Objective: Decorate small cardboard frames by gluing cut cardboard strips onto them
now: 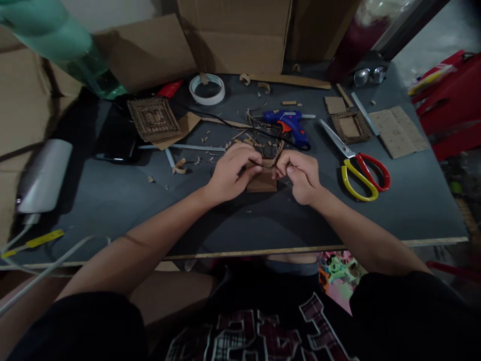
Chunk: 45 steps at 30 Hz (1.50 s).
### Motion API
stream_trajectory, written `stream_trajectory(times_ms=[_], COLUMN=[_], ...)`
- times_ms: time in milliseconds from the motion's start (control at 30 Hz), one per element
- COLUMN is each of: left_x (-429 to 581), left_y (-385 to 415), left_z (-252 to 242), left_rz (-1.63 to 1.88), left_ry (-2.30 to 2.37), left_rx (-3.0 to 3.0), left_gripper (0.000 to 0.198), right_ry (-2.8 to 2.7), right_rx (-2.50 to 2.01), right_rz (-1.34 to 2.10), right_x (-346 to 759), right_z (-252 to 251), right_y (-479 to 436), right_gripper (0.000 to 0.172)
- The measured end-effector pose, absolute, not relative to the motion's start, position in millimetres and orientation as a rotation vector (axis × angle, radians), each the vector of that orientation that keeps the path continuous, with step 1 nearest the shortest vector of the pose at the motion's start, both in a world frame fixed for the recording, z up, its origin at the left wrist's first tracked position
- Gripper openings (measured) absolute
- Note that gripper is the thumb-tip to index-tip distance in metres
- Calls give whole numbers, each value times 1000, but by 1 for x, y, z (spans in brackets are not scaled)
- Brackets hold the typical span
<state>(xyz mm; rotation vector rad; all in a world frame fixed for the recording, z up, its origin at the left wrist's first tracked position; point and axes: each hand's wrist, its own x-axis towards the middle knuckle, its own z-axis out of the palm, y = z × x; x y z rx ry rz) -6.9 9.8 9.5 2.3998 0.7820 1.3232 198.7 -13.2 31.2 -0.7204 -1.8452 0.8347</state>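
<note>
Both my hands meet over the middle of the grey table, pinching a thin corrugated cardboard strip (267, 164). My left hand (235, 171) grips its left part between thumb and forefinger. With fingers curled, my right hand (299, 173) holds the strip's other part, and a length of it rises beside that hand. Below the strip is a small brown cardboard piece (262, 182), partly hidden by my fingers. Just beyond my hands lie cardboard scraps and a blue glue gun (288, 123) with an orange trigger.
Scissors (358, 168) with red and yellow handles lie at right, near a small cardboard tray (349, 126) and corrugated sheets (399, 131). Further back are a tape roll (207, 90), eyeglasses (370, 76) and a green bottle (71, 55). A woven cardboard square (154, 119) sits left.
</note>
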Motion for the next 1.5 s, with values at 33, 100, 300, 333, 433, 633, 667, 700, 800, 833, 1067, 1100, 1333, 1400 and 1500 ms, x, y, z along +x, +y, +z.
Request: stream_trajectory(times_ms=[33, 100, 300, 333, 433, 633, 667, 700, 800, 833, 1067, 1100, 1333, 1400, 1500], left_x=[-7, -7, -8, -8, -9, -10, -10, -11, -11, -10, -10, -10, -10, -10, -11], left_y=[10, 9, 7, 7, 7, 11, 13, 14, 16, 16, 14, 14, 13, 13, 14], left_z=[9, 10, 12, 12, 13, 7, 5, 3, -1, -2, 1, 1, 6, 7, 7], left_rz=[1326, 1324, 1316, 1313, 1298, 1319, 1319, 1316, 1302, 1303, 1295, 1296, 1324, 1342, 1379], left_ry=[789, 798, 822, 827, 836, 951, 957, 958, 947, 940, 988, 997, 1054, 1060, 1051], left_rx=[2388, 2371, 2346, 2338, 2324, 2098, 2044, 1993, 1870, 1841, 1857, 1869, 1859, 1856, 1894], left_gripper=[14, 15, 17, 18, 21, 27, 28, 28, 28, 28, 32, 33, 39, 40, 37], right_ry=[-1804, -1730, -1377, -1341, -1242, -1018, -1027, -1061, -1282, -1369, -1960, -1997, -1992, -1982, -1946], right_rx=[-724, -727, -676, -678, -679, -789, -831, -878, -1064, -1137, -1152, -1109, -954, -926, -907], right_rz=[885, 969, 1148, 1119, 1035, 755, 686, 614, 389, 316, 38, 46, -72, -86, -96], right_x=[199, 199, 197, 196, 195, 203, 206, 210, 221, 223, 214, 212, 207, 207, 206], right_z=[31, 31, 34, 35, 40, 48, 46, 44, 37, 36, 41, 42, 39, 40, 40], right_y=[-13, -13, -13, -12, -8, 6, 8, 11, 16, 16, 5, 2, -3, -3, -2], right_gripper=[26, 28, 28, 31, 37, 27, 22, 15, 33, 47, 50, 43, 20, 16, 16])
